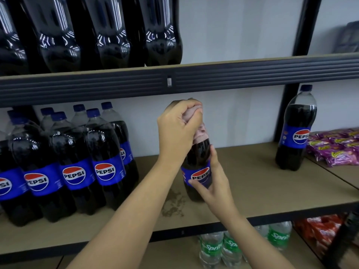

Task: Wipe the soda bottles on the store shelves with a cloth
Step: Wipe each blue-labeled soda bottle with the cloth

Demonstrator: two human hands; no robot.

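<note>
While the Pepsi bottle (197, 167) stands mid-shelf (252, 183), the left hand (179, 129) is clamped round a pinkish cloth (196, 121) bunched over its cap; the right hand (212, 183) grips its blue label — more Pepsi bottles (73, 162) crowd left of it, one lone bottle (296, 131) well off to its right.

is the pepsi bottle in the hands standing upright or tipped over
Upright: the Pepsi bottle stands on its base on the shelf; the right hand grips its label, and the left hand holds the cloth over its top.
</note>
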